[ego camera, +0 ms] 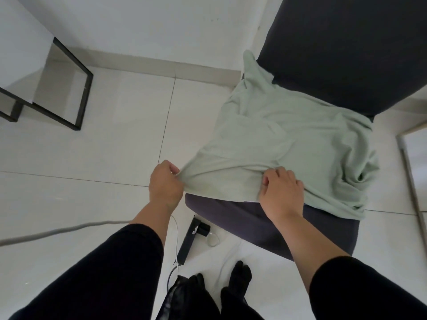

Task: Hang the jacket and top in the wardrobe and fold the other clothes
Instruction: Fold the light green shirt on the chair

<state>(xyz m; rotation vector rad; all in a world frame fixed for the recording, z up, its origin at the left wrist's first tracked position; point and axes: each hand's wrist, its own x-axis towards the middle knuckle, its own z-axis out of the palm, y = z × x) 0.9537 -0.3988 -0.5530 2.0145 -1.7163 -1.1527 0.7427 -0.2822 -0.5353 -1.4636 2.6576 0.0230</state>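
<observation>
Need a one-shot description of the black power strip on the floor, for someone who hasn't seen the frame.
Start at the dark upholstered chair draped with the pale green garment. On the white tiled floor just below the seat's front-left corner lies a long black rectangular power strip. Unlike the loose cables nearby, it is rigid, with a black plug seated in it.

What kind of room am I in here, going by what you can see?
Probably a room in a home, perhaps a bedroom or study corner. It has a pale tiled floor, a dark upholstered chair with a light green garment on it, and a power strip lying on the floor.
</observation>
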